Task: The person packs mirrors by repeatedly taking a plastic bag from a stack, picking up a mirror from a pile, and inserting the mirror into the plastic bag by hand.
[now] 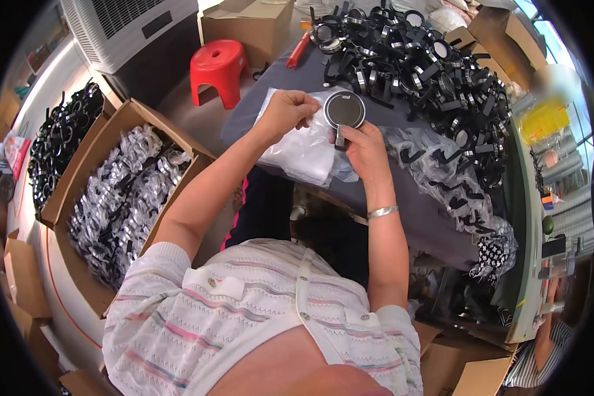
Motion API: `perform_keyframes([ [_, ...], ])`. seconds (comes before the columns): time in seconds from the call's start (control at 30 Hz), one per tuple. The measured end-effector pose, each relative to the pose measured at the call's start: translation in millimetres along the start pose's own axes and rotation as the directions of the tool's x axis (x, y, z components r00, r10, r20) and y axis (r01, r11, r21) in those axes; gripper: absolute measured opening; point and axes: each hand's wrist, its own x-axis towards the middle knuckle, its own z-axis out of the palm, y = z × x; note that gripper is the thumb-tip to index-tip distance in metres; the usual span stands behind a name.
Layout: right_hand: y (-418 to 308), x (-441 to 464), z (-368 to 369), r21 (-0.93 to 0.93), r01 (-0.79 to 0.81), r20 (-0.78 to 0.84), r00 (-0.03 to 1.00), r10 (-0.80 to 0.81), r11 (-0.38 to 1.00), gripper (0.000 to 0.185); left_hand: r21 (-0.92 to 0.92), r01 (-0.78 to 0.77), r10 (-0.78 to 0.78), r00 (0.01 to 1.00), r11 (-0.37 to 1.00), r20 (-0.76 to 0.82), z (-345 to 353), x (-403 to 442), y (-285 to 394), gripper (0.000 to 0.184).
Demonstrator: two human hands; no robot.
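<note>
My right hand (368, 150), with a silver bracelet at the wrist, grips a round metal-rimmed part (344, 109) by its short stem. Its flat face is dark grey inside a bright ring. Just left of it, my left hand (286, 117) is closed in a pinch; whether something thin is between the fingertips I cannot make out. Below both hands, a stack of clear plastic bags (303, 155) lies on the grey-covered table (416, 204). To the right, several black-handled parts in clear bags (435, 165) are spread along the table.
A large heap of black-handled metal parts (409, 56) covers the table's far side, near a red-handled tool (299, 51). At left stand a carton (79, 261) of bagged parts, loose black parts (63, 145) and a red stool (218, 69). Another person's arm (546, 327) shows at far right.
</note>
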Motion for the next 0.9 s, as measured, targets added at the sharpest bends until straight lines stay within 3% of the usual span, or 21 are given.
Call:
perform_keyframes([
  [0.07, 3.6, 0.6, -2.7, -0.131, 0.006, -0.002, 1.0, -0.006, 0.991, 0.02, -0.085, -0.029, 0.022, 0.997, 0.996, -0.074, 0.6, -1.2, 1.7, 0.008],
  [0.1, 4.4, 3.1, -5.4, -0.368, 0.021, 0.035, 0.999, -0.009, 0.93, 0.02, -0.126, -0.041, 0.027, 0.994, 0.991, -0.107, 2.5, -2.1, 1.7, 0.009],
  [0.17, 6.3, 9.2, -12.9, -0.758, 0.065, 0.098, 0.995, 0.015, 0.649, 0.022, -0.054, -0.114, 0.107, 0.988, 0.992, -0.11, 10.6, -7.2, 1.7, 0.01],
  [0.2, 1.7, 8.5, -6.9, -0.869, 0.026, 0.046, 0.999, 0.029, 0.494, 0.024, -0.013, -0.172, 0.169, 0.98, 0.985, -0.108, 15.9, -11.3, 4.4, 0.01],
  [0.27, 2.2, 9.6, -3.0, -0.857, 0.058, 0.017, 0.996, -0.085, 0.511, 0.024, 0.024, -0.287, 0.288, 0.957, 0.958, -0.045, 23.9, -18.0, 3.0, 0.008],
  [0.3, 3.3, 9.5, -1.9, -0.852, 0.075, 0.002, 0.99, -0.14, 0.518, 0.024, 0.045, -0.297, 0.292, 0.951, 0.954, 0.101, 26.3, -22.9, 2.1, 0.007],
  [0.37, 5.6, 10.6, -0.6, -0.563, 0.141, -0.092, 0.968, -0.232, 0.814, 0.023, 0.079, -0.324, 0.274, 0.886, 0.943, 0.374, 27.4, -35.5, 1.7, 0.006],
  [0.4, 5.9, 11.0, -0.8, -0.38, 0.188, -0.149, 0.954, -0.261, 0.906, 0.023, 0.122, -0.222, 0.128, 0.845, 0.967, 0.52, 26.5, -43.1, 7.0, 0.006],
  [0.5, 5.6, 4.9, -8.1, -0.182, -0.005, -0.115, 0.993, -0.016, 0.983, 0.022, 0.117, -0.422, 0.242, 0.7, 0.899, 0.672, 14.5, -33.9, 2.8, 0.009],
  [0.57, 7.3, 6.2, -11.3, -0.073, 0.021, -0.13, 0.991, -0.03, 0.997, 0.023, 0.104, -0.414, 0.318, 0.816, 0.904, 0.484, 11.4, -26.1, -6.4, 0.01],
  [0.6, 7.6, 7.5, -14.9, -0.043, 0.025, -0.119, 0.992, -0.03, 0.999, 0.023, 0.207, -0.368, 0.28, 0.89, 0.907, 0.359, 8.8, -22.5, -15.9, 0.015],
  [0.63, 5.9, 5.2, -19.9, -0.015, 0.034, -0.114, 0.993, -0.036, 0.999, 0.023, 0.282, -0.224, 0.165, 0.962, 0.933, 0.217, 12.8, -21.9, -20.6, 0.019],
  [0.67, 1.6, -0.1, -20.0, -0.008, 0.075, -0.113, 0.991, -0.075, 0.997, 0.023, 0.436, -0.196, 0.139, 0.977, 0.879, 0.158, 14.4, -20.3, -23.8, 0.021],
  [0.7, -7.7, -4.5, -21.1, -0.002, 0.114, -0.104, 0.988, -0.114, 0.993, 0.022, 0.495, -0.283, 0.244, 0.959, 0.822, 0.143, 14.5, -16.2, -38.8, 0.023],
  [0.77, -34.8, -23.0, -26.4, -0.219, 0.27, -0.184, 0.932, -0.311, 0.938, 0.023, 0.638, -0.312, 0.282, 0.947, 0.704, 0.152, 20.0, -14.8, -42.6, 0.025],
  [0.83, -72.5, -48.0, -33.1, -0.515, 0.343, -0.279, 0.8, -0.532, 0.786, 0.022, 0.715, -0.363, 0.366, 0.917, 0.598, 0.159, 24.3, -19.2, -44.9, 0.026],
  [0.9, -117.5, -70.5, -66.9, -0.834, 0.116, -0.336, 0.668, -0.664, 0.539, 0.021, 0.756, -0.374, 0.384, 0.906, 0.538, 0.175, 28.9, -20.2, -44.8, 0.027],
])
